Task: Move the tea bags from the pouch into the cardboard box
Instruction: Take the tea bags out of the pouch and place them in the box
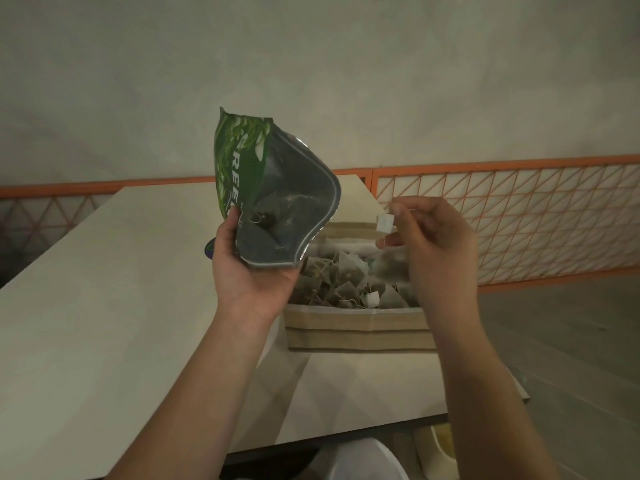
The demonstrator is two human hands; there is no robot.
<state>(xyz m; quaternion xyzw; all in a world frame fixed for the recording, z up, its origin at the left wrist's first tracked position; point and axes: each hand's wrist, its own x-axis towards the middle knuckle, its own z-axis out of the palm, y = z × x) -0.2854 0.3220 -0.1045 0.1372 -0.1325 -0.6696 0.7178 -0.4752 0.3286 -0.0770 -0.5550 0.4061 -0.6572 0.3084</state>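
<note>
Tabletop (86,289): pale, light wood-tone finish, rectangular, with a dark edge along its near side. Beyond the tabletop's far edge runs a low railing (502,220), orange-framed, filled with a white lattice of diagonal triangles; it continues on both sides of the tabletop's far corner. Behind the railing rises a plain wall (311,64), off-white, faintly mottled, unbroken by any opening. To the right of the tabletop lies a grey floor (571,341), smooth. Under the tabletop's near edge sits a white rounded object (363,459), partly hidden. Lighting is dim and even.
</note>
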